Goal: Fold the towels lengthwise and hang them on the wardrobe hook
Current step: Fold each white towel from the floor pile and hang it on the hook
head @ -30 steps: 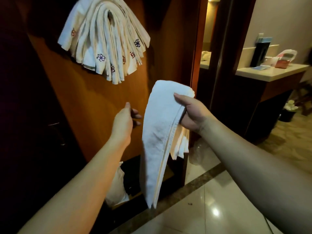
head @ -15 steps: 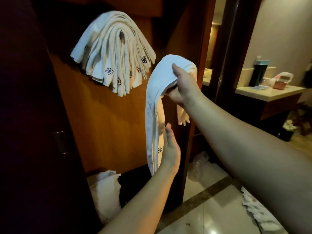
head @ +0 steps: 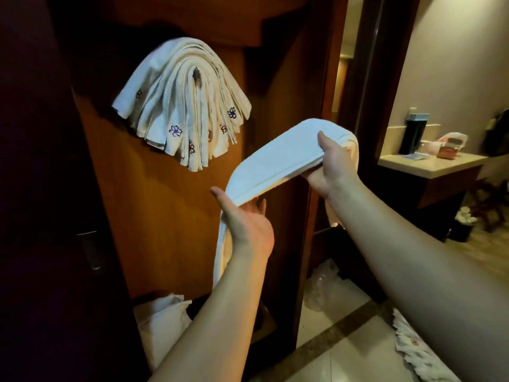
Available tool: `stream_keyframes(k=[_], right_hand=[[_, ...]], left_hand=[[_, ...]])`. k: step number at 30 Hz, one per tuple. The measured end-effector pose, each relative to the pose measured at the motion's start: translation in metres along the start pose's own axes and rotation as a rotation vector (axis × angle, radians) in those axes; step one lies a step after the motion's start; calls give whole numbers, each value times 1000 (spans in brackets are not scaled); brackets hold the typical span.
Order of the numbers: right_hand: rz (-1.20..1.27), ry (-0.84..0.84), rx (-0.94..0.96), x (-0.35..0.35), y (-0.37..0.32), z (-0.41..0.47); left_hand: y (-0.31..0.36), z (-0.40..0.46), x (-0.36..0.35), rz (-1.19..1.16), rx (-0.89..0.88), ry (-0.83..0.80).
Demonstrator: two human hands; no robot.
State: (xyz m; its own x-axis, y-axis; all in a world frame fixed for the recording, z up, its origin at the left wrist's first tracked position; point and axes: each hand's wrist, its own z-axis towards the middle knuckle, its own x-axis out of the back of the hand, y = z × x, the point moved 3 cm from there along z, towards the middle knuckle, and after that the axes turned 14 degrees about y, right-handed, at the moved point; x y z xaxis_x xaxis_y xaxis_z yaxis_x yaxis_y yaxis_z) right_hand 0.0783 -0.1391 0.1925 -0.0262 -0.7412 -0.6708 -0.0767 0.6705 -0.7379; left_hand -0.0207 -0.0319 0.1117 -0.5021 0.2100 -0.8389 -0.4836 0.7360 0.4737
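The right hand (head: 329, 166) clamps the folded white towel (head: 278, 161) near its upper bend, thumb on top and fingers curled beneath. The left hand (head: 245, 221) lies palm up, fingers straight and apart, supporting the strip from below. The towel's long axis slants from upper right down to lower left, then its end drops in front of the wardrobe panel (head: 165, 216). It hangs just right of the hung towels (head: 181, 106) draped over the hook (head: 197, 77).

A single head-worn view looks forward and slightly down along both forearms, close to the hands (head: 248, 224). It faces the wardrobe (head: 165, 216) just beyond the fingertips; a counter (head: 429, 164), perhaps a vanity, lies farther right.
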Motion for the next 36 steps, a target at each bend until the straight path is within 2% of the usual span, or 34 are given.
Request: stream_keyframes(k=[3, 7, 11, 17, 24, 31, 36], right_hand=[[-34, 3, -11, 18, 16, 7], [-25, 54, 0, 23, 31, 8], [-44, 122, 8, 15, 35, 6], [-157, 154, 120, -7, 42, 16], [-96, 195, 70, -41, 40, 54], [-155, 73, 235, -100, 18, 125], [-210, 16, 312, -155, 0, 185]], left_hand=[[23, 11, 9, -144, 35, 50], [40, 19, 17, -103, -14, 166], [64, 30, 23, -90, -60, 180], [115, 42, 14, 2, -298, 151], [157, 64, -22, 137, -472, 34], [195, 119, -77, 398, -621, -262], [227, 165, -129, 614, -699, -300]])
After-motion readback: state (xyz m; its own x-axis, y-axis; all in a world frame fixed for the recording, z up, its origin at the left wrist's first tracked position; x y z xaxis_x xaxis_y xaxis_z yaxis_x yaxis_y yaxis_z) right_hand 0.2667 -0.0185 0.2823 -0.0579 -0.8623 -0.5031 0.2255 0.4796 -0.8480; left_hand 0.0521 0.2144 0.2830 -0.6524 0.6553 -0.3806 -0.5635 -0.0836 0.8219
